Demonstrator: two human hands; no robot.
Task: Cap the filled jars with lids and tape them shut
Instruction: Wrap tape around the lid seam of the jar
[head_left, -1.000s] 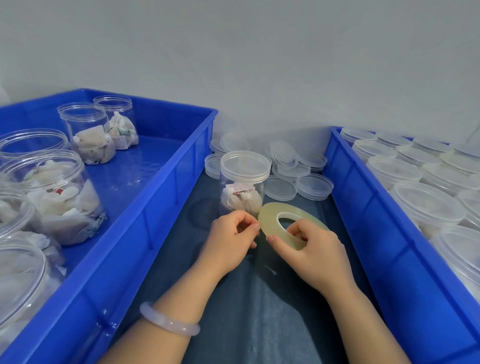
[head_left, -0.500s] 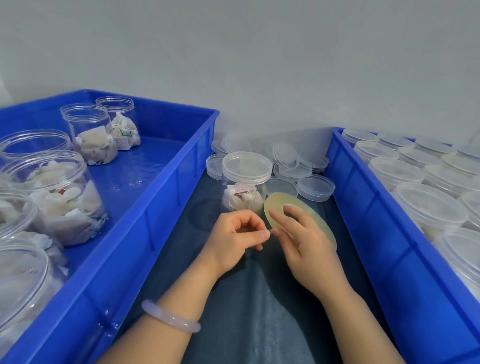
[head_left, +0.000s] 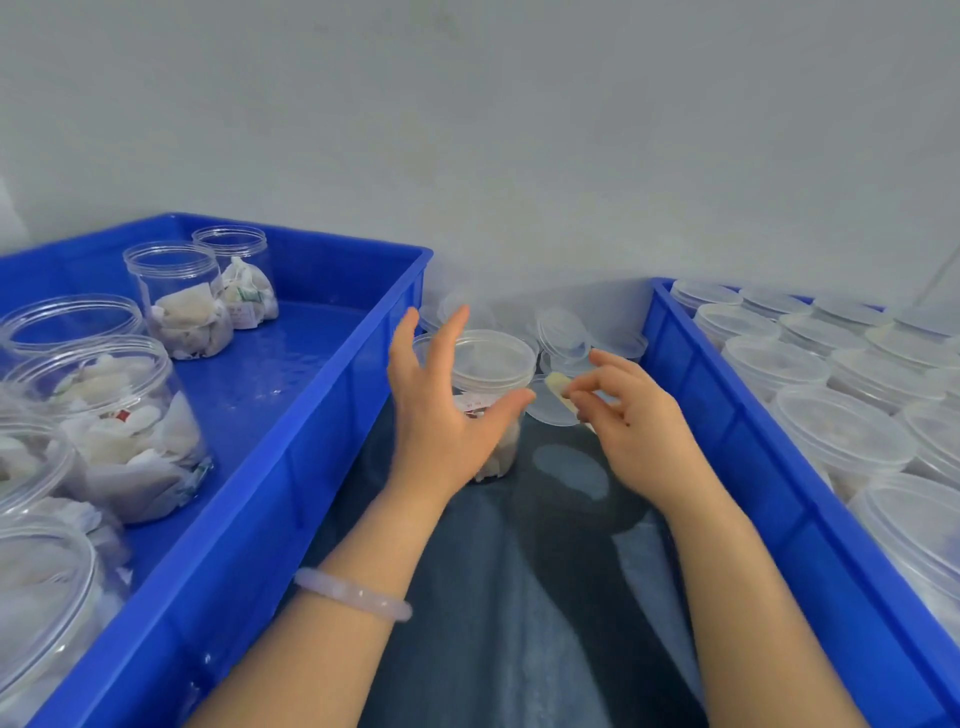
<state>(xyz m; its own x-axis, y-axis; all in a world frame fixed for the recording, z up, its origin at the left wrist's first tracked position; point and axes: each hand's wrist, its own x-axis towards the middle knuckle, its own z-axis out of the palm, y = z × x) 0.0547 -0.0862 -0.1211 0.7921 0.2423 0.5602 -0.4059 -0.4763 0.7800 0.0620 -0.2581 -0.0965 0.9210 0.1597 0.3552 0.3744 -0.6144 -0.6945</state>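
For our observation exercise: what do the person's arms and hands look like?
Both forearms are bare, unsleeved; the left hand and right hand are ungloved. A smooth, pale pink translucent bangle circles the left wrist; the right wrist carries nothing.

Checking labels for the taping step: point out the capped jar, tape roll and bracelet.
capped jar (head_left: 491, 356): head view, top of its lid.
tape roll (head_left: 557, 387): head view, yellowish edge showing right of the jar.
bracelet (head_left: 353, 597): head view, middle of the band.
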